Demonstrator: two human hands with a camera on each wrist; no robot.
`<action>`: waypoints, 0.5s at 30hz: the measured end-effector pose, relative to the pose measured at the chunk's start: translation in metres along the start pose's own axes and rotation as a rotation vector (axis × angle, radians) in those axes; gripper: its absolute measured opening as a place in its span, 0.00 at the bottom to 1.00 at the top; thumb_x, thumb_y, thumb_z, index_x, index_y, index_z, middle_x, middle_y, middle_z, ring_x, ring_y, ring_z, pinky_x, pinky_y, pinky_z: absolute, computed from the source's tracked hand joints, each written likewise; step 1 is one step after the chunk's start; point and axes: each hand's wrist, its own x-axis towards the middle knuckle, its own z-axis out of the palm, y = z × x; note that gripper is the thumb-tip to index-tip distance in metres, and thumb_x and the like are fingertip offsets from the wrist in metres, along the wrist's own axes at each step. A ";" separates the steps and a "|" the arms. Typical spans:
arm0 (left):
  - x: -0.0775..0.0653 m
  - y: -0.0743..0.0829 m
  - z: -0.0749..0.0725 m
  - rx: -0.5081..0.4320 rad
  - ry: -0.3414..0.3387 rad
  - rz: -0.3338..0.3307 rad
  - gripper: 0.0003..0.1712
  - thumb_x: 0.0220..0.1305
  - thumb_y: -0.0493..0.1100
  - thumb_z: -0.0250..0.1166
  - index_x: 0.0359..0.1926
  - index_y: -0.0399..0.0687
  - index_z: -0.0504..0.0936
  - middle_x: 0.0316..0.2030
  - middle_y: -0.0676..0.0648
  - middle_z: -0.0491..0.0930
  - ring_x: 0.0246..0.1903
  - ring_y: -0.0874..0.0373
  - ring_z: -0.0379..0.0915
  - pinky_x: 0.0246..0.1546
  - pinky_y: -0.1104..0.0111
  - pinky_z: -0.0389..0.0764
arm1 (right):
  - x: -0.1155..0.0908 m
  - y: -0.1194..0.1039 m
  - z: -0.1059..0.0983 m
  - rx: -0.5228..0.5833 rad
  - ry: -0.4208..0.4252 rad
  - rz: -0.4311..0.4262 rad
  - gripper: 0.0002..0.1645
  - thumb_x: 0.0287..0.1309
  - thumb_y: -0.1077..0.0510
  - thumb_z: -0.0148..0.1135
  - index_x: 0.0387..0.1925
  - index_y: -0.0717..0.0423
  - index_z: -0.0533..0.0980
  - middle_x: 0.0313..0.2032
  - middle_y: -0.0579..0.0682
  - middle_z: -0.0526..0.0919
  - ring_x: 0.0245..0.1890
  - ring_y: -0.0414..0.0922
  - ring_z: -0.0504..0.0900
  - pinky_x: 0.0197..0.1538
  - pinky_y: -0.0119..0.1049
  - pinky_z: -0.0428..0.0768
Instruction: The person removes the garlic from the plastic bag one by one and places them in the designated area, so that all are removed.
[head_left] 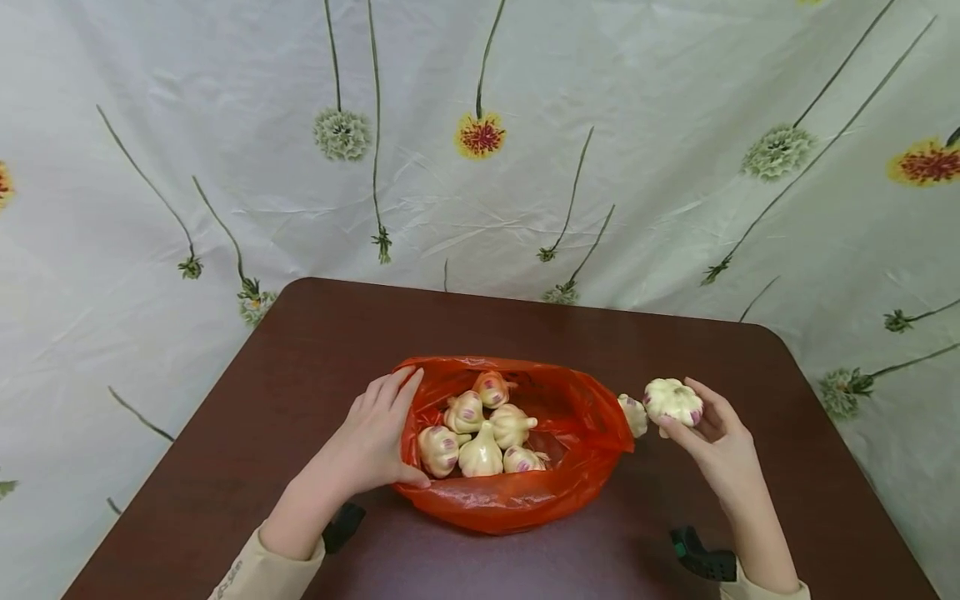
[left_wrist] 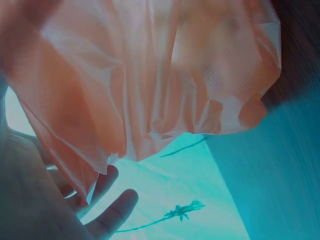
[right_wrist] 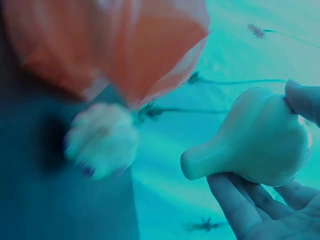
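Note:
In the head view, a red plastic bag [head_left: 498, 504] sits wide-mouthed on the table, with several garlic bulbs [head_left: 481, 452] inside. My left hand [head_left: 375, 429] rests against its left rim, thumb and fingers spread wide; the left wrist view shows straight fingers [left_wrist: 112, 215] beside the hanging plastic [left_wrist: 145, 75]. To the right of the bag, my right hand [head_left: 712, 437] holds a pale garlic bulb [head_left: 673, 402] with purple patches. The right wrist view shows this bulb [right_wrist: 260, 140] between thumb and fingers, stem pointing left. Another bulb [head_left: 633, 415] lies outside the bag, partly hidden by it.
The dark brown table [head_left: 345, 325] has rounded far corners. Behind it hangs a pale cloth [head_left: 420, 183] printed with flowers and stems. Black wrist devices [head_left: 705, 558] show near both sleeves.

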 end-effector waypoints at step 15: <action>0.000 0.000 0.001 -0.006 0.006 0.008 0.74 0.25 0.58 0.86 0.72 0.32 0.58 0.69 0.32 0.60 0.65 0.35 0.57 0.58 0.39 0.68 | 0.002 0.047 0.002 -0.368 -0.058 0.124 0.50 0.57 0.41 0.68 0.71 0.61 0.59 0.57 0.67 0.76 0.48 0.57 0.80 0.40 0.32 0.75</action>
